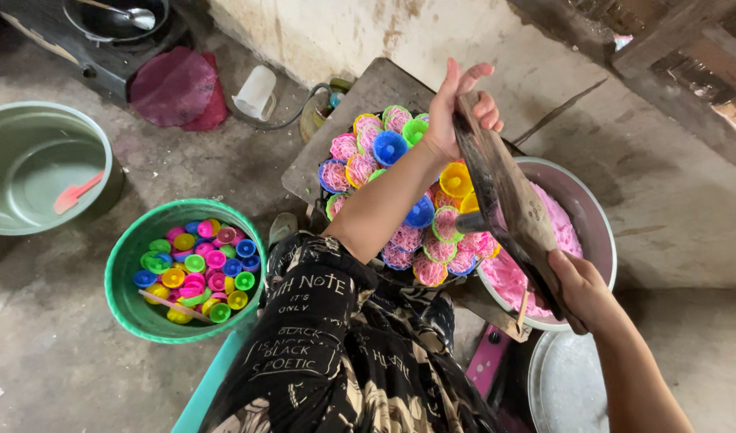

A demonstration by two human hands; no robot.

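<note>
We are holding a long wooden press (508, 200) in both hands, slanting it above the metal bowl (594, 216) of pink dough (556, 224). The press is looking dark and worn, its flat boards streaked grey and brown, with a short dark metal tube (474, 222) sticking out from its underside at about mid-length. Our left hand (456, 108) is gripping the far upper end, the fingers curling around the wood while the thumb is pointing up. Our right hand (580, 289) is clenching the near lower end, just over the bowl's rim.

Under the press, a low wooden desk (368, 100) is carrying a heap of small round plastic moulds (384, 152) in blue, yellow, green and pink, many of them filled with pink noodle strands. The bowl is sitting just beside this heap, to its right.

On the concrete floor (63, 345) to the left, a green bucket (123, 281) is holding more coloured moulds. Further left, a large grey-green basin (39, 120) is holding a pink spatula (75, 192). A shiny metal tray (568, 385) is lying below the bowl.
</note>
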